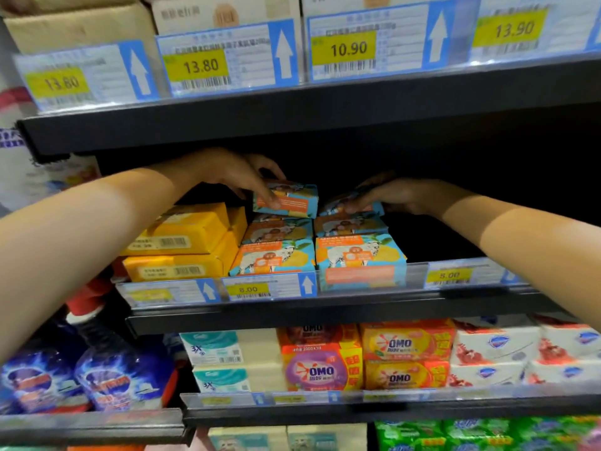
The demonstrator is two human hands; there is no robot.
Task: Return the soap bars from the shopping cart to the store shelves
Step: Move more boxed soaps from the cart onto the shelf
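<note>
The person's left hand [240, 177] pinches the left soap bar [287, 203], thumb on its front face and fingers curled over the top. It holds the bar over the left stack [276, 249] of matching blue and orange boxes on the middle shelf [325, 309]. Whether the bar already touches the box below cannot be told. The right hand [393, 196] holds the right soap bar [349, 209], fingers laid across its top with the tips curled at the front edge. That bar seems to rest on the right stack [359, 258].

Both bars lie flat with the long axis running left to right along the shelf. The left one shows its orange panel to the front and sits slightly tilted.

To finish the step well, the left bar likely needs levelling. It should then come down squarely so its edges line up with the box beneath and it does not overhang towards the yellow soap [182, 236] just beside it. The right bar probably wants a gentle push back until its front is flush with its stack. The fingers should let go only once each bar sits steady, since tall stacks may tip.
</note>
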